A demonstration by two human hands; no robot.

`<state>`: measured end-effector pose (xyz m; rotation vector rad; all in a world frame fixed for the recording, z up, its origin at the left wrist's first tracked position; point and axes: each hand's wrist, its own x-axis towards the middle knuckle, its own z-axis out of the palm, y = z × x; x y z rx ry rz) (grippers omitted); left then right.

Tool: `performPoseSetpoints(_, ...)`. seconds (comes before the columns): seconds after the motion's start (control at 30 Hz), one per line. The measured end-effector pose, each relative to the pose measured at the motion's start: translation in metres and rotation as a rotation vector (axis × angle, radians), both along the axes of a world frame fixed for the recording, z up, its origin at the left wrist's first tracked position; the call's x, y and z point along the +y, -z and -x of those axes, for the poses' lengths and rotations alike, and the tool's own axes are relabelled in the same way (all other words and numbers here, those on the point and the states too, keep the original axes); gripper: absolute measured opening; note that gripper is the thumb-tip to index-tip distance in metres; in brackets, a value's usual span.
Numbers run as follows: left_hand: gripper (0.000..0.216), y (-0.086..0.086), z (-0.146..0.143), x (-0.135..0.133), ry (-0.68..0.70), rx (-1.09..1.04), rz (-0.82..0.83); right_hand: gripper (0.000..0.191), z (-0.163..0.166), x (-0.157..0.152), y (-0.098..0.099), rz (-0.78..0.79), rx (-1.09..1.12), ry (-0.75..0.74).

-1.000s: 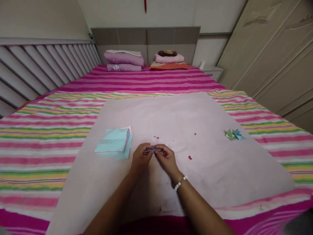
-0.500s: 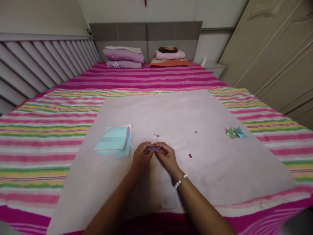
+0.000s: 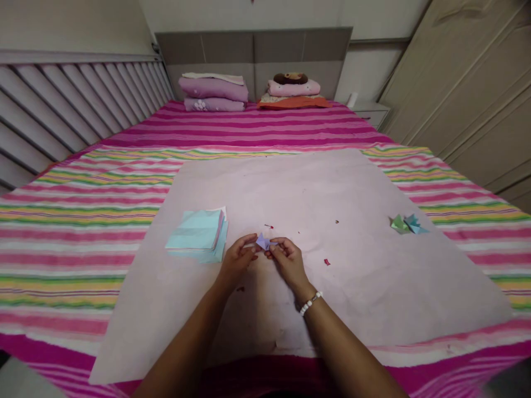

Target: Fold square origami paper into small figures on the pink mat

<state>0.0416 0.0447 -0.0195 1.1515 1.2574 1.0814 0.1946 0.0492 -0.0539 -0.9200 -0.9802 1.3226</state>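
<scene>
A small purple origami piece point(image 3: 263, 241) with pointed folds is between my hands, above the pale sheet point(image 3: 332, 309). My right hand point(image 3: 287, 258) pinches its narrow right end between thumb and fingers. My left hand point(image 3: 238, 260) has its thumb and curled fingers at the left corner, closed lightly on it. The fingertips hide part of its underside. To the left lies a stack of light blue square paper point(image 3: 194, 231). Far to the right sit a green origami piece point(image 3: 400, 224) and a blue origami piece point(image 3: 415, 224), side by side.
Small red bits lie on the sheet: a thin one point(image 3: 269, 226) beyond my hands and a larger red scrap point(image 3: 327, 262) to the right. The sheet covers a striped bedspread point(image 3: 74, 232). Folded bedding point(image 3: 213, 91) is stacked at the headboard point(image 3: 226, 50).
The purple origami piece has turned from a thin edge-on shape to show its pointed folds. My left hand's fingers have loosened and spread somewhat. The whole view has shifted slightly.
</scene>
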Motion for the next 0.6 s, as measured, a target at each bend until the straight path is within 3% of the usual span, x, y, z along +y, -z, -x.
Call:
performPoseSetpoints(0.17,0.045,0.006,-0.008,0.004,0.056,-0.009,-0.054,0.02,-0.002,0.0,-0.003,-0.013,-0.001,-0.022)
performPoseSetpoints(0.4,0.031,0.008,-0.011,0.01,0.001,0.046,-0.082,0.02,-0.002,0.003,0.0,-0.009,0.026,-0.035)
performPoseSetpoints(0.6,0.035,0.006,-0.017,0.01,0.012,0.006,-0.087,0.02,-0.004,0.006,0.003,-0.007,0.058,-0.032)
